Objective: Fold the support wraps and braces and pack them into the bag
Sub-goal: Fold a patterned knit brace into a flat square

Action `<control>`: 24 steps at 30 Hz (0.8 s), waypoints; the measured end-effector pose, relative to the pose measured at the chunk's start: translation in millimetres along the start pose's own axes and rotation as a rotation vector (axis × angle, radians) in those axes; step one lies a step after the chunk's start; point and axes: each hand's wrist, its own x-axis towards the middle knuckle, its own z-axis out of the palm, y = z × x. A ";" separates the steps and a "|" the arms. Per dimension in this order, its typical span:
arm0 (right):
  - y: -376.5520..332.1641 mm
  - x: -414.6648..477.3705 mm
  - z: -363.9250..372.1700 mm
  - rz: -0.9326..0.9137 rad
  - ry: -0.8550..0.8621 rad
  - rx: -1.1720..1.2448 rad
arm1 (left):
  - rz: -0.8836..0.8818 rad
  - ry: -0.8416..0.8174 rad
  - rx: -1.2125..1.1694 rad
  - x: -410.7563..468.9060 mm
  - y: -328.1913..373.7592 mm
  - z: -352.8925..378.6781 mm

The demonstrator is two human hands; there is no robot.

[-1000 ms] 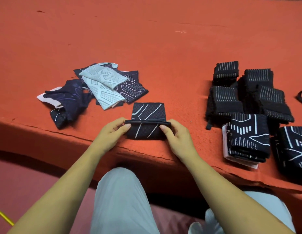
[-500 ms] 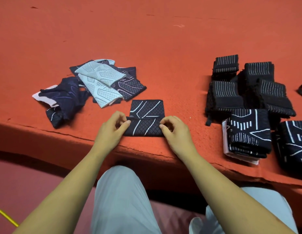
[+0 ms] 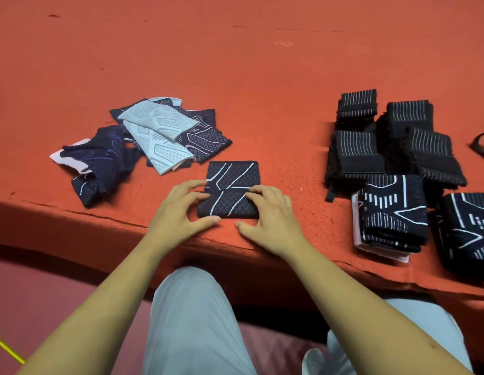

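Loose pile of sleeves (image 3: 111, 158) on the left, two light grey sleeves (image 3: 159, 131) on top; left hand (image 3: 178, 212), fingers spread flat, presses one folded black brace (image 3: 232, 185) near the red table (image 3: 262, 90) edge; right hand (image 3: 273, 215) same, other side; four striped wraps (image 3: 357, 152) and two patterned stacks (image 3: 392, 212) off right.

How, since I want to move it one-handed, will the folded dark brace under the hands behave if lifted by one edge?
Probably floppy: the folded brace is knit fabric, and the left hand and right hand both press it flat, so the fold may spring open. Likely light, and unlikely to slide on the felt-like red surface.
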 end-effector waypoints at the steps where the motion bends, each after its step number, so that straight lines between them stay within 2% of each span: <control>1: 0.2 0.0 1.2 -0.014 0.000 -0.025 | 0.012 -0.008 0.018 0.5 -0.5 -0.5; 6: 0.9 -2.1 0.1 -0.033 0.143 0.057 | 0.025 -0.041 0.185 0.6 0.1 4.0; 12: 8.2 1.4 6.0 -0.010 0.149 0.192 | 0.020 -0.051 0.251 0.7 0.7 5.6; 17: 8.8 0.5 4.0 -0.065 0.141 0.294 | -0.030 -0.021 0.021 5.0 -6.8 3.1; 21: 3.4 -2.6 -5.9 0.062 0.135 0.487 | -0.020 -0.018 -0.183 4.5 -5.9 -2.4; 24: 1.4 -3.3 -8.1 0.134 0.132 0.601 | -0.134 -0.069 -0.367 0.9 1.0 -7.2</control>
